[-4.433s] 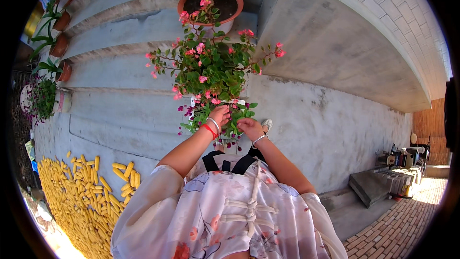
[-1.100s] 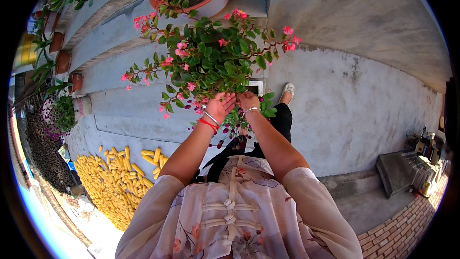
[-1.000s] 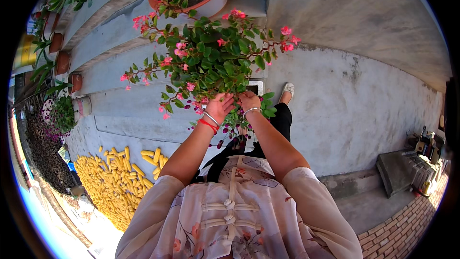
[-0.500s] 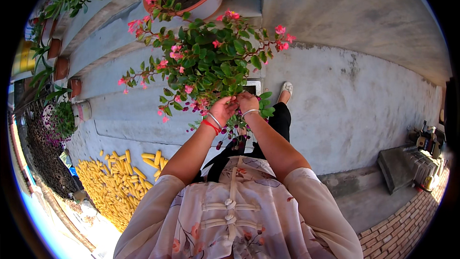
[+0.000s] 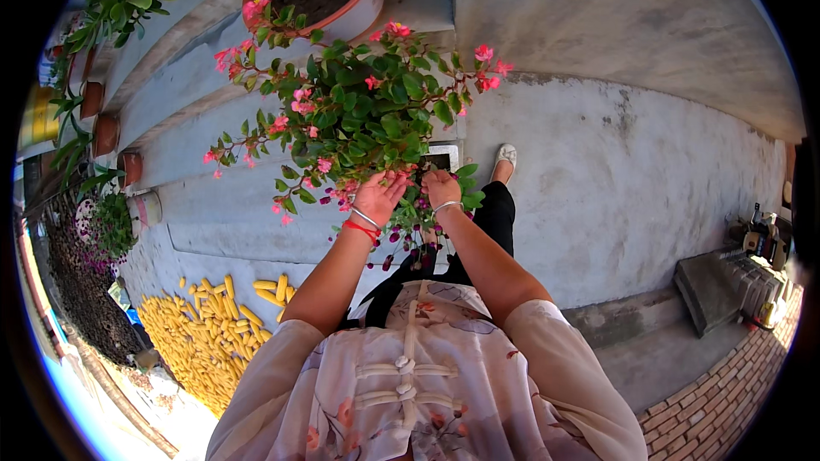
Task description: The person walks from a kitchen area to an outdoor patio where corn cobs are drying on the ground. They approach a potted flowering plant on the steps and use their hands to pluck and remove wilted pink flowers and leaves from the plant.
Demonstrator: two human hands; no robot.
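Left hand [image 5: 378,199]: palm up, fingers loosely spread. Right hand [image 5: 441,189]: curled, pinch unclear. Purple blooms [image 5: 394,237], pink blooms [image 5: 301,106]: on stems, none clearly detached.

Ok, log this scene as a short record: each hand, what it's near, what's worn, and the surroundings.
Left hand: loosely open, palm up, at the lower edge of the pink-flowered plant
Right hand: curled, near the purple-flowered plant; grip unclear
Left wrist: silver bangle, red band
Right wrist: silver bangle
Beyond the plants: orange-rimmed pot of dark soil
Ground, lower left: many yellow corn cobs
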